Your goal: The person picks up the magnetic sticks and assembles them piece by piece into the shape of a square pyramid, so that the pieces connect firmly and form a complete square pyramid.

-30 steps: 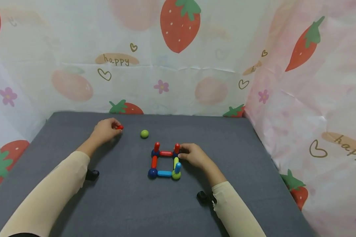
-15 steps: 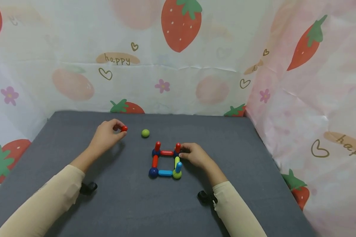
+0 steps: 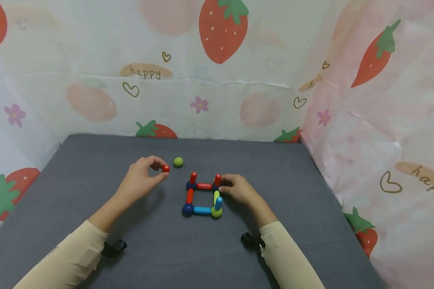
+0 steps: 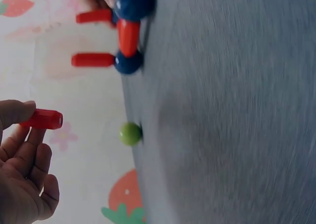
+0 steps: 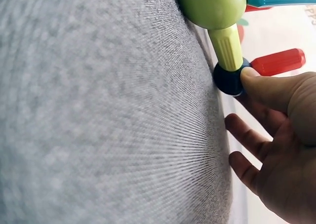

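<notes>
My left hand (image 3: 142, 178) pinches a short red rod (image 4: 47, 119) between thumb and fingers, lifted above the table to the left of a square frame of balls and rods. My right hand (image 3: 240, 189) grips the dark blue ball (image 5: 228, 77) at the frame's far right corner, thumb on its side. A red rod (image 5: 279, 62) stands up from that ball. Another upright red rod (image 3: 193, 178) rises from the far left corner, and a blue rod (image 3: 218, 203) from the green near right ball (image 3: 216, 212). The near left blue ball (image 3: 188, 209) bears no upright rod.
A loose green ball (image 3: 178, 162) lies on the grey tabletop (image 3: 173, 253) behind the frame, close to my left hand. A strawberry-print sheet (image 3: 217, 100) hangs along the table's back and sides. Black wrist cameras (image 3: 114, 248) jut from the sleeves.
My left hand has moved right and toward the frame with the red rod, whose end now points at the head camera. My right hand stays on the corner ball.
</notes>
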`<action>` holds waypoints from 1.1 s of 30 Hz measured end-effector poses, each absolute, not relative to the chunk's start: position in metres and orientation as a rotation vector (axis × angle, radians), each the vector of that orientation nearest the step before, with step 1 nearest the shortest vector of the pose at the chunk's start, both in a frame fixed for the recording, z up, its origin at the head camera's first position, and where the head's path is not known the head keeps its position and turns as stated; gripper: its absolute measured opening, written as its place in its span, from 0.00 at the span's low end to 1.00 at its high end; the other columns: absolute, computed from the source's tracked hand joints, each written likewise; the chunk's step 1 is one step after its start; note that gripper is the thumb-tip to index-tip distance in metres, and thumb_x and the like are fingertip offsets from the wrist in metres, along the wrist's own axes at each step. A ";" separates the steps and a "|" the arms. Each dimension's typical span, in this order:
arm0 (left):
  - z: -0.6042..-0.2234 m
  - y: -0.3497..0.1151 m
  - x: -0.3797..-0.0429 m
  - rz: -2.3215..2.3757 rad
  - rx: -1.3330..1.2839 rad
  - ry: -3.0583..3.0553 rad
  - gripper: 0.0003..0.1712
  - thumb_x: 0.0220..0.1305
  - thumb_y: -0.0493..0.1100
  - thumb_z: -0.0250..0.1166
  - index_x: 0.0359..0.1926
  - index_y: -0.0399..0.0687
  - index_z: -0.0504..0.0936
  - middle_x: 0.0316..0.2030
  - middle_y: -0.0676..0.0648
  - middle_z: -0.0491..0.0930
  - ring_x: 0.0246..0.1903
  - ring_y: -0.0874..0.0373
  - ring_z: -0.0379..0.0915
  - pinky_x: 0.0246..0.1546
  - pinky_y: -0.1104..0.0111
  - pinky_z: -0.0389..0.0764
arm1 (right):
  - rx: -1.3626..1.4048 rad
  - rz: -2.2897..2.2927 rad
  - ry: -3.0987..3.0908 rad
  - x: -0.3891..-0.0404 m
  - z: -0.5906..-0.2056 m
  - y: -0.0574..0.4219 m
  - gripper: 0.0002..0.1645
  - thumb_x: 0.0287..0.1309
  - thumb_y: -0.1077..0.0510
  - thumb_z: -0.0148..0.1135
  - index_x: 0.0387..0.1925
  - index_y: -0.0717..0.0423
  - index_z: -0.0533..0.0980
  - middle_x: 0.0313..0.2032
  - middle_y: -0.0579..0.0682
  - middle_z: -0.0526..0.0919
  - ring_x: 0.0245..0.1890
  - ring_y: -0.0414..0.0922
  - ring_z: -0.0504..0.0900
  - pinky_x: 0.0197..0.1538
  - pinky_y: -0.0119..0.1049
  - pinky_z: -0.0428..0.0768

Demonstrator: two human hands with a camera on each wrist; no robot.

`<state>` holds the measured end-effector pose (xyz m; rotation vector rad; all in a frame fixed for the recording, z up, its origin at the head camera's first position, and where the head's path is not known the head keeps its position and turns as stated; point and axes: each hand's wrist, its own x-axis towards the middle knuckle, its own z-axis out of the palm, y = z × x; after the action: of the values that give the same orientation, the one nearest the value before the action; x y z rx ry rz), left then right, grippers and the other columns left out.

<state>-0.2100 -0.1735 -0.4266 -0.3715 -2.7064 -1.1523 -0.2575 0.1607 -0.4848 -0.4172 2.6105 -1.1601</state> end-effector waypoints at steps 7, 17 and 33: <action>-0.427 -0.157 -0.191 -1.258 -0.422 -2.716 0.11 0.66 0.47 0.72 0.47 0.56 0.81 0.45 0.53 0.81 0.51 0.54 0.73 0.54 0.54 0.72 | -0.420 -1.176 2.603 -0.258 -0.484 0.162 0.18 0.69 0.57 0.66 0.59 0.49 0.82 0.58 0.48 0.83 0.65 0.50 0.76 0.68 0.52 0.72; -0.441 -0.138 -0.177 -1.335 -0.449 -2.737 0.12 0.63 0.46 0.75 0.46 0.57 0.83 0.44 0.49 0.82 0.49 0.47 0.75 0.53 0.53 0.73 | -0.434 -1.178 2.599 -0.257 -0.484 0.161 0.18 0.69 0.58 0.66 0.58 0.48 0.82 0.58 0.48 0.83 0.65 0.51 0.76 0.69 0.53 0.71; -0.458 -0.124 -0.174 -1.310 -0.442 -2.868 0.11 0.62 0.47 0.76 0.44 0.59 0.85 0.42 0.48 0.81 0.45 0.49 0.74 0.44 0.59 0.75 | -0.423 -1.157 2.610 -0.254 -0.482 0.157 0.19 0.68 0.56 0.66 0.59 0.47 0.82 0.59 0.47 0.83 0.66 0.50 0.75 0.69 0.52 0.71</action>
<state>-0.1736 -0.1237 -0.4583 -0.4421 -2.8680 -1.3102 -0.2544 0.1575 -0.4816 -0.4231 2.6097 -1.1570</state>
